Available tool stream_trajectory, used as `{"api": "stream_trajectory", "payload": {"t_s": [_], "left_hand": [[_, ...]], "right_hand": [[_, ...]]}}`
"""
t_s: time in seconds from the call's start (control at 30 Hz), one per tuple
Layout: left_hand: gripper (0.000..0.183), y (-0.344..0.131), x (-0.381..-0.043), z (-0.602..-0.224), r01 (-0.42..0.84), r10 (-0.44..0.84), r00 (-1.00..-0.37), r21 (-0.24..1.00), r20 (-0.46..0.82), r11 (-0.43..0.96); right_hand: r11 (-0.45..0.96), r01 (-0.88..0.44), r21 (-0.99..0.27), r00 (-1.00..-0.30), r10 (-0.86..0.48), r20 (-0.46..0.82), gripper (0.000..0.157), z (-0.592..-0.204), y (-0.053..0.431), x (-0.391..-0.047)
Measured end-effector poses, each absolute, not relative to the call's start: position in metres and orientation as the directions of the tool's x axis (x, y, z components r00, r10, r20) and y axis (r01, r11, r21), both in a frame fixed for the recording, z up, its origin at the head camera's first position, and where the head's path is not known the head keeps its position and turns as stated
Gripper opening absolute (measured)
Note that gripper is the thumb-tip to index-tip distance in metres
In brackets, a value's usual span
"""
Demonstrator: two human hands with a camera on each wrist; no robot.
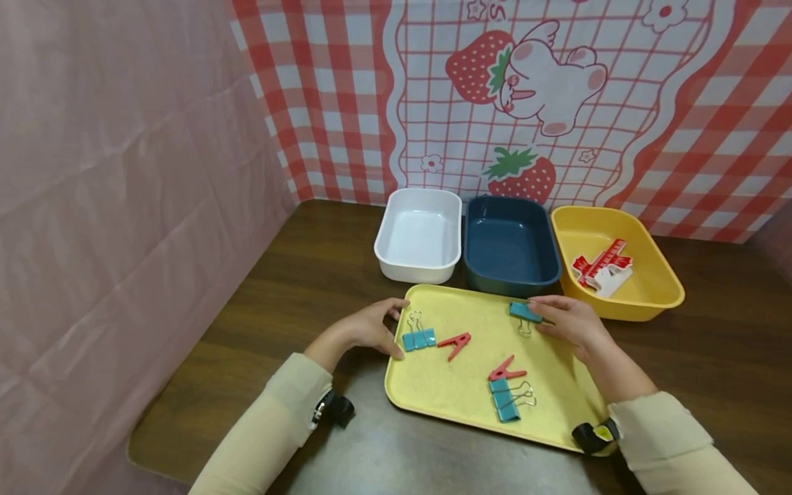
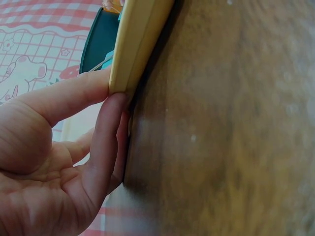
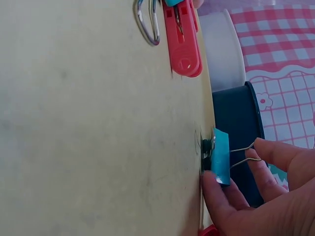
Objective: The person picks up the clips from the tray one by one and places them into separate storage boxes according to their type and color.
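Note:
A yellow tray (image 1: 445,385) lies on the table. My left hand (image 1: 371,330) grips its left rim, fingers and thumb against the edge in the left wrist view. Near the tray's far right edge, my right hand (image 1: 572,322) pinches a teal binder clip (image 3: 222,157); the right wrist view shows fingers on its wire handles and body. Another teal binder clip (image 1: 419,339) lies at the tray's left, beside a red clothespin (image 1: 456,344). Closer to the front, a second red clothespin (image 1: 504,371) touches or nearly touches a third teal binder clip (image 1: 504,401).
Behind the tray stand a white bin (image 1: 417,272), a dark blue bin (image 1: 513,280) and a yellow bin (image 1: 656,282) in a row. Red and white clips (image 1: 603,268) lie in the yellow bin. A checked cloth (image 1: 346,103) hangs behind the wooden table (image 1: 278,275).

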State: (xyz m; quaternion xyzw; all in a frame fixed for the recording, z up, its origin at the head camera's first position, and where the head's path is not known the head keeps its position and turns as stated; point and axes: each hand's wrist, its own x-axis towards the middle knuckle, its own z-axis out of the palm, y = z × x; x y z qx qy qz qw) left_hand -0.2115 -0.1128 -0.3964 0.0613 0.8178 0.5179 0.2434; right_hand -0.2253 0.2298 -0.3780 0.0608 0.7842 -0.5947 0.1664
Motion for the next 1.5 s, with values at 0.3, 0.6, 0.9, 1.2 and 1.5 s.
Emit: {"api": "stream_trajectory", "payload": {"t_s": [0.3, 0.6, 0.9, 1.2, 1.5], "left_hand": [[0.094, -0.112, -0.21, -0.393, -0.145, 0.34, -0.877, 0.863, -0.338, 0.484], [0.094, -0.112, -0.21, -0.393, -0.163, 0.342, -0.874, 0.87, -0.347, 0.465], [0.094, -0.112, -0.211, -0.393, -0.156, 0.339, -0.875, 0.864, -0.346, 0.48], [0.095, -0.113, -0.211, -0.395, -0.15, 0.344, -0.875, 0.866, -0.341, 0.476], [0.094, -0.113, -0.213, -0.397, -0.143, 0.343, -0.874, 0.856, -0.345, 0.497]], "right_hand": [[0.163, 0.275, -0.947, -0.948, -0.115, -0.296, 0.029, -0.38, 0.229, -0.228], [0.072, 0.294, -0.953, -0.947, -0.114, -0.301, 0.021, -0.38, 0.227, -0.227], [-0.008, 0.296, -0.955, -0.947, -0.13, -0.293, 0.011, -0.375, 0.223, -0.223], [0.1, 0.248, -0.964, -0.958, -0.126, -0.259, 0.03, -0.371, 0.217, -0.221], [0.124, 0.256, -0.959, -0.953, -0.132, -0.272, 0.034, -0.363, 0.21, -0.222]]}}
